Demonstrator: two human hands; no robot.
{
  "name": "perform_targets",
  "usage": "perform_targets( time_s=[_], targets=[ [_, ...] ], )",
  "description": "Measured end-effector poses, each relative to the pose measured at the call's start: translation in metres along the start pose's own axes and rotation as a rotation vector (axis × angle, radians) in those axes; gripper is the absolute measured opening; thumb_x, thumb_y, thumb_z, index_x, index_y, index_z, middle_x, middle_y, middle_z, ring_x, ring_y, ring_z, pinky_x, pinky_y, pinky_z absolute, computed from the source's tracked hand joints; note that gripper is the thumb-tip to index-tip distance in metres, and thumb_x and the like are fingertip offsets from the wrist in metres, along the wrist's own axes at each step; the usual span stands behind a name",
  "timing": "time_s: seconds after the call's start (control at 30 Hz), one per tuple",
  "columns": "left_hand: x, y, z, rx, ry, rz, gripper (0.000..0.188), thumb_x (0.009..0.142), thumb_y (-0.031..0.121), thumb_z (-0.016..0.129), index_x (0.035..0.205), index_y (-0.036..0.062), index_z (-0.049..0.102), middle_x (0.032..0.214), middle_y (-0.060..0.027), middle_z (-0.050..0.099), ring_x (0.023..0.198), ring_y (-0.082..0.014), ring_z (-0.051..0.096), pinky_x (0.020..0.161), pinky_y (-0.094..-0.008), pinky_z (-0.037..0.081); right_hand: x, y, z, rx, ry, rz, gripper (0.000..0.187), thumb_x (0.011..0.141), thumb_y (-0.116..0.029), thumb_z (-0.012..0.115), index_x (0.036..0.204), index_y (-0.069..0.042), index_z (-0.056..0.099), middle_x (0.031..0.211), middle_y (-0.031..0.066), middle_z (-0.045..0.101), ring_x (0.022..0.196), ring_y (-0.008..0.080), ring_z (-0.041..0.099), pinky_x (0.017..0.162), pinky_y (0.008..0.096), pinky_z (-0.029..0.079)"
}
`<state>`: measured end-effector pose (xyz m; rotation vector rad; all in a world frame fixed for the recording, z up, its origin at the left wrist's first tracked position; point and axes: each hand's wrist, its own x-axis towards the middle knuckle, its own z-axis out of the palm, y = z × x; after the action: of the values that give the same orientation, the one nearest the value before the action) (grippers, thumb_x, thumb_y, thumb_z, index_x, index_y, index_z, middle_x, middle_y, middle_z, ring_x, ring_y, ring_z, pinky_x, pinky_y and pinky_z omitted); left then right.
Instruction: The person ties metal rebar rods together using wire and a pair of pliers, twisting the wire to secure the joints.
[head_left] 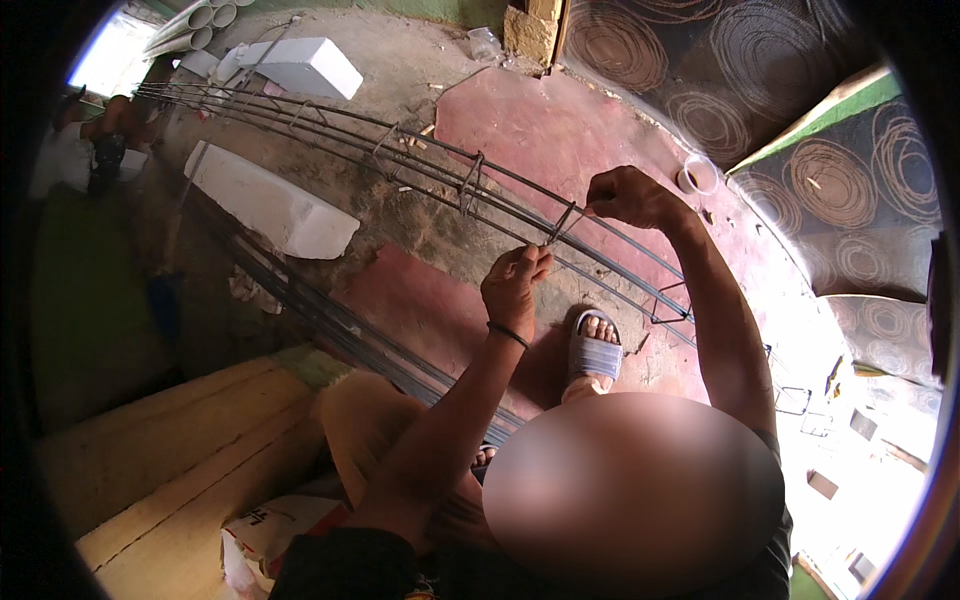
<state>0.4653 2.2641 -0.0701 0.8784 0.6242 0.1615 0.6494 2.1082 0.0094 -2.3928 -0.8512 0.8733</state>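
A long reinforcing-bar cage point(470, 183) runs from the far left toward the right, its thin steel bars ringed by square stirrups. At one stirrup point(562, 222), my left hand point(515, 287) is closed, fingertips pinched at the lower, nearer corner. Bent at the wrist, my right hand point(630, 197) closes its fingers on the upper, farther corner of that same stirrup. Any tie wire in the fingers is too small to make out. Another stirrup point(672, 303) sits on the bars farther right, past my hands.
White blocks point(270, 205) lie left, another point(305, 68) beyond the cage. Loose bars point(370, 345) stretch across the floor nearer me. A sandaled foot point(596, 350) stands below the cage. Right are a plastic cup point(698, 176) and patterned panels point(830, 180). Another person point(105, 140) is far left.
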Motion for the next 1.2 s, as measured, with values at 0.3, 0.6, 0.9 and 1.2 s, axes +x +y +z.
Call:
perform_targets(
  time_s=[0.3, 0.6, 0.9, 1.2],
  targets=[
    [0.015, -0.011, -0.001, 0.245, -0.117, 0.088, 0.018, 0.088, 0.017, 0.069, 0.094, 0.0002, 0.068, 0.085, -0.0061, 0.068, 0.077, -0.0123, 0.063, 0.070, -0.0252, 0.049, 0.001, 0.001, -0.010, 0.004, 0.198, -0.091, 0.021, 0.079, -0.021, 0.067, 0.088, -0.002, 0.066, 0.080, 0.0122, 0.067, 0.077, 0.0227, 0.064, 0.069, 0.0364, 0.049],
    [0.016, 0.002, 0.000, 0.647, -0.114, 0.398, 0.017, 0.091, 0.016, 0.066, 0.094, -0.0001, 0.067, 0.081, -0.0026, 0.067, 0.073, -0.0093, 0.062, 0.067, -0.0233, 0.048, -0.049, -0.044, 0.058, 0.268, 0.541, -0.226, 0.019, 0.092, -0.015, 0.062, 0.094, 0.003, 0.065, 0.084, 0.0143, 0.067, 0.075, 0.0198, 0.062, 0.071, 0.0330, 0.050],
    [0.038, 0.033, 0.008, 1.039, -0.273, 0.346, 0.025, 0.089, 0.022, 0.062, 0.078, -0.0004, 0.064, 0.064, -0.0144, 0.060, 0.057, -0.0251, 0.057, 0.056, -0.0354, 0.045, -0.073, -0.063, 0.173, 0.417, 0.616, -0.272, 0.030, 0.089, -0.004, 0.060, 0.118, 0.002, 0.057, 0.086, 0.0197, 0.065, 0.070, 0.0336, 0.065, 0.059, 0.0382, 0.051],
    [0.034, 0.029, 0.000, 1.180, -0.262, 0.520, 0.017, 0.088, 0.016, 0.062, 0.082, 0.0001, 0.064, 0.072, -0.0155, 0.059, 0.063, -0.0277, 0.059, 0.057, -0.0380, 0.045, -0.080, -0.050, 0.183, 0.210, 0.667, -0.109, 0.034, 0.085, -0.008, 0.065, 0.117, -0.002, 0.057, 0.071, 0.0138, 0.061, 0.066, 0.0320, 0.065, 0.055, 0.0397, 0.050]
  ],
)
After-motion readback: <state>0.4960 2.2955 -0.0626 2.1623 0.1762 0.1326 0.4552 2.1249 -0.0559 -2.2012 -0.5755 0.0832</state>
